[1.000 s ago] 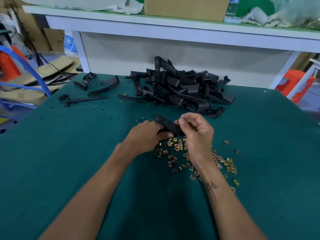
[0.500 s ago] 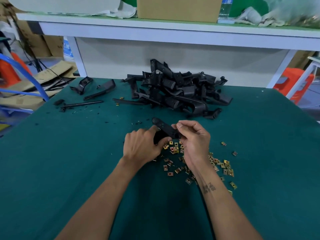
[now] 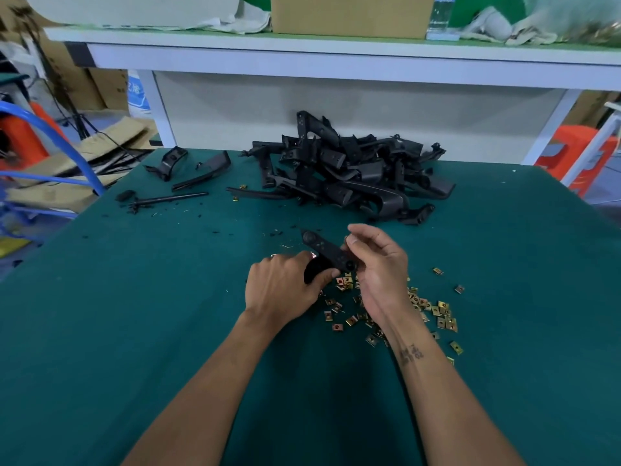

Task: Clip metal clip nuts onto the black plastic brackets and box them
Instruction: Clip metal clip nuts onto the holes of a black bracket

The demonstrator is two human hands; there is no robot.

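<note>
Two bare hands work over a green table [image 3: 134, 331], seen from above. The left hand [image 3: 282, 290] curls its fingers and thumb around the near end of a black plastic bracket [image 3: 327, 253], which angles up and away to the far left. The right hand [image 3: 379, 267] meets the bracket's right side, thumb and forefinger pressed together at its edge; whether a clip nut sits between them is too small to tell. Just beneath and to the right of the hands, loose metal clip nuts [image 3: 437, 311] lie scattered on the table. Farther back, a pile of black brackets [image 3: 353, 176] sits near the far edge, with a few stray bracket pieces [image 3: 188, 169] to its left. Beyond, a cardboard box [image 3: 349, 15] stands on a white shelf [image 3: 336, 58].
</note>
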